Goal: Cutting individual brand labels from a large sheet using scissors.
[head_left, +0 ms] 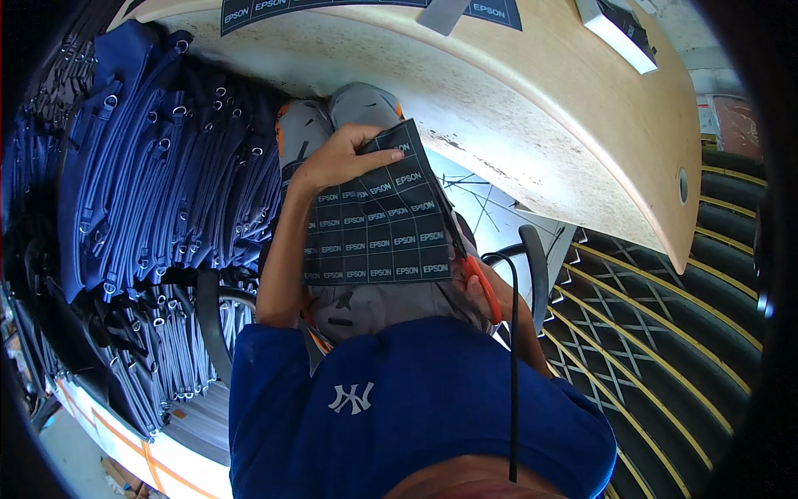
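A black sheet printed with rows of pale rectangular labels (pixel 374 220) lies across my lap, over grey trousers. My left hand (pixel 349 158) grips its far upper part, thumb on top and fingers mostly hidden behind. On the right side, my right hand (pixel 475 293) is wrapped round the orange handles of a pair of scissors (pixel 490 291). The dark blades point away from me along the sheet's right edge. How far apart the blades stand cannot be made out.
A curved wooden table (pixel 532 66) arches ahead, carrying another black label sheet (pixel 291 14), a grey strip (pixel 444 14) and a white box (pixel 619 33). Blue bags with metal rings (pixel 141 183) crowd the left. Thin dark offcuts (pixel 478 195) litter the floor beside a chair armrest (pixel 534 266).
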Available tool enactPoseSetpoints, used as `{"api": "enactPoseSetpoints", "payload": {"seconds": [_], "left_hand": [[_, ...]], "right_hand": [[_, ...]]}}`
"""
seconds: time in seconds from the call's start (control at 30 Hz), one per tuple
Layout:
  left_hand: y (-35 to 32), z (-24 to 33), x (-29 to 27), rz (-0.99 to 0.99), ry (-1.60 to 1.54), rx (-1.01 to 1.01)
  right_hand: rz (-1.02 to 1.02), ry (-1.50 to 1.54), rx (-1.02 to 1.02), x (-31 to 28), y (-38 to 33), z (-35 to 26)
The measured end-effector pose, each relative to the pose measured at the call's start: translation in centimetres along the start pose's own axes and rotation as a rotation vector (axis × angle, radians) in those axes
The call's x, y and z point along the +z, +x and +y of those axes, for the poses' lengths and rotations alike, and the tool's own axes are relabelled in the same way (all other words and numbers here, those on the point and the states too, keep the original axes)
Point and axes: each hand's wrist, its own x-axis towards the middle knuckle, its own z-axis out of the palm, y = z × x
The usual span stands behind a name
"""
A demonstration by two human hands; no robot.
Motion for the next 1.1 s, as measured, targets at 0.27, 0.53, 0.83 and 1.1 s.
{"api": "enactPoseSetpoints", "payload": {"seconds": [0.27,0.53,0.83,1.1], "left_hand": [[-2.4,5.6,1.1,0.168,0.163,0.056],[-3.8,8.2,3.1,0.291,0.361,0.205],[-4.7,8.8,3.5,0.340,0.405,0.134],[-4.7,9.4,3.4,0.329,0.296,0.080]], "right_hand": [[-0.100,0.116,-0.067,-0.4,-0.7,-2.5],[-0.028,0.197,-0.167,-0.4,-1.3,-5.2],[0.062,0.110,-0.205,-0.3,-1.0,-7.3],[0.288,-0.132,0.020,0.5,-2.8,-3.0]]}}
